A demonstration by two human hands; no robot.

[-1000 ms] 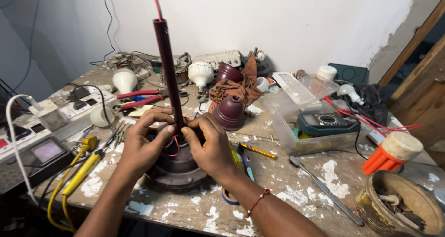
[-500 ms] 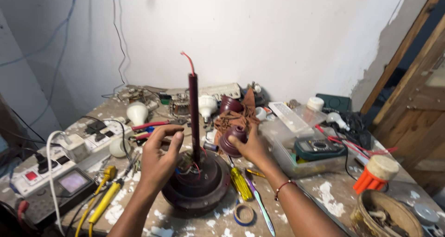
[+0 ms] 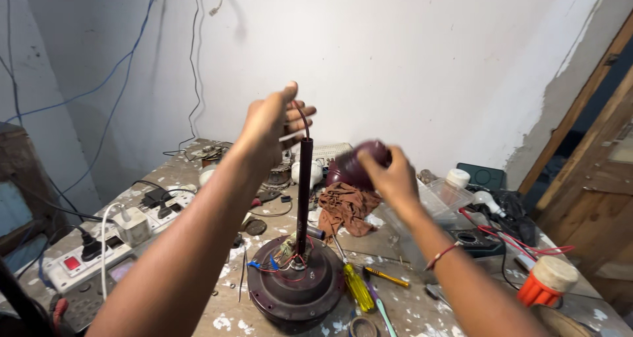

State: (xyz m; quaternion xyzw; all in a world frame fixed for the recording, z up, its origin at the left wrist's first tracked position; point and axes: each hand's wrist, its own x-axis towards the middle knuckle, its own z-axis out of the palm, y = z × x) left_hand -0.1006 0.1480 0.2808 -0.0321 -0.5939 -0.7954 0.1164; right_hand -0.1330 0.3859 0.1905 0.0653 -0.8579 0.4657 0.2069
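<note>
Your left hand (image 3: 270, 127) has risen from the ceiling fan motor (image 3: 297, 288) to the top of its dark maroon down rod (image 3: 303, 192), fingers pinched on the thin wires (image 3: 302, 116) emerging there; half a second ago it sat low beside the housing. Your right hand (image 3: 389, 175) has lifted the maroon canopy cup (image 3: 359, 162) off the bench and holds it beside the rod's upper end, fingers clamped around it.

The motor stands upright near the front edge of the paint-flecked workbench (image 3: 224, 304), rod vertical, red and blue leads (image 3: 273, 266) bunched at its base. A yellow-handled screwdriver (image 3: 356, 285) lies just beside the housing on the right; a roll of tape (image 3: 360, 326) sits at the front edge. Above the rod there is open air against the white wall.

A clear plastic tray (image 3: 448, 195) behind your right wrist has contents too indistinct to name. A rust-coloured rag (image 3: 346, 206) lies behind the motor. A power strip (image 3: 86, 258) runs along the left edge, and an orange-and-white spool (image 3: 546, 281) stands at the right.
</note>
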